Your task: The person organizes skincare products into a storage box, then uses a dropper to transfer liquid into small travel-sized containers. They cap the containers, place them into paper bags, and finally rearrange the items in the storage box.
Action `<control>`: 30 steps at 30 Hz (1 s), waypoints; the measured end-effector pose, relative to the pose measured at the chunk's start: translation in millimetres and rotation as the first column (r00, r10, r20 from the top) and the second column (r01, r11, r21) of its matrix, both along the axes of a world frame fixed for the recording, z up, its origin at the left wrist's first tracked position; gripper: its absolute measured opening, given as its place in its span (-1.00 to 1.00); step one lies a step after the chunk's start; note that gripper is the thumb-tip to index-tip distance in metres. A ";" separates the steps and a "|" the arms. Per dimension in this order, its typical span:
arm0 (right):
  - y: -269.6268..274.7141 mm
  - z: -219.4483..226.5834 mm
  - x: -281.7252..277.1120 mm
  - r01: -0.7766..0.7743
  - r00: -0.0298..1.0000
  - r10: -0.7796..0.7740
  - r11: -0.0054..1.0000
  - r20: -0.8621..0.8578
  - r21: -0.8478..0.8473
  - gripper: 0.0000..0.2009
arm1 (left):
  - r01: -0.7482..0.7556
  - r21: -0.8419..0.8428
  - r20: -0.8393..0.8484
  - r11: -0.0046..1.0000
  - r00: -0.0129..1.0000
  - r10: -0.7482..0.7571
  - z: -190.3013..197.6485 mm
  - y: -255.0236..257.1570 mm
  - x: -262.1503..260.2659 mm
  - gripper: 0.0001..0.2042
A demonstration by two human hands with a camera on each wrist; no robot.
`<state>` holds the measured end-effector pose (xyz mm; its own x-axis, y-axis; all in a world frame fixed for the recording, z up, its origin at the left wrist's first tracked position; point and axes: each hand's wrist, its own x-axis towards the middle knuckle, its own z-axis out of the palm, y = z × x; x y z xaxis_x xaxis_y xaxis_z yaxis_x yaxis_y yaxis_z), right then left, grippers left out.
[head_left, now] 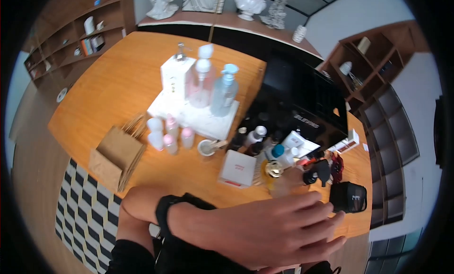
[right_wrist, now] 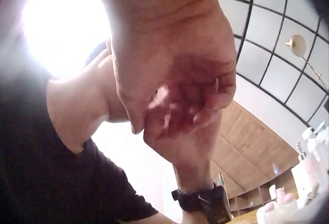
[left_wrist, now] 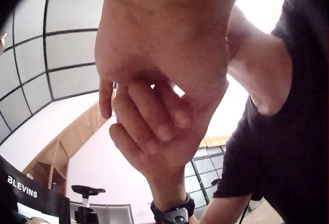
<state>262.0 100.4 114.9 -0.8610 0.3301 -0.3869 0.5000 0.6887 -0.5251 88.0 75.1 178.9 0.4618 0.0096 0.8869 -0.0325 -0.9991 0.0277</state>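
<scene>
My left hand (head_left: 269, 226) is in front of the table, back upward, its fingers spread a little and gently bent. Both hands press together palm to palm; in the left wrist view bent fingers (left_wrist: 149, 113) lie over the other hand. The right hand (right_wrist: 169, 44) fills the top of the right wrist view, while in the head view it is mostly hidden below the left. No object shows between the palms. Just beyond them stand a pump bottle with a black pump head (head_left: 319, 174) and a bottle with a gold cap (head_left: 273, 168).
A white box (head_left: 238, 167) and several small bottles stand before a black case (head_left: 302, 99). Pump bottles (head_left: 223, 92) stand on a white tray (head_left: 217, 128) behind. A brown paper bag (head_left: 116, 153) is at the left, a black pouch (head_left: 347, 197) at the right.
</scene>
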 end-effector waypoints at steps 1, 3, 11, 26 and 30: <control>-1.4 2.2 9.3 0.039 0.999 -0.039 0.999 0.007 0.012 -0.77 | 0.022 -0.055 -0.143 0.998 0.989 -0.030 0.0 0.7 -3.7 -0.44; -6.5 5.9 28.3 0.120 0.992 -0.121 0.992 0.021 0.032 -0.77 | -0.115 0.113 0.055 0.987 0.992 0.110 -21.5 16.7 26.9 -0.50; -11.0 7.7 64.5 0.255 0.966 -0.257 0.964 0.027 0.076 -0.78 | -0.411 -0.169 0.242 0.896 0.864 0.442 -36.6 -4.7 79.4 -0.65; -3.2 -42.8 -13.3 0.075 0.996 -0.080 0.993 -0.047 -0.088 -0.78 | -0.037 0.070 0.340 0.997 0.941 0.011 -39.1 2.0 59.8 -0.74; 0.3 -52.8 -42.7 0.008 0.997 -0.016 0.994 -0.073 -0.110 -0.78 | 0.090 -0.032 0.239 0.995 0.968 -0.080 -48.9 -10.3 54.9 -0.67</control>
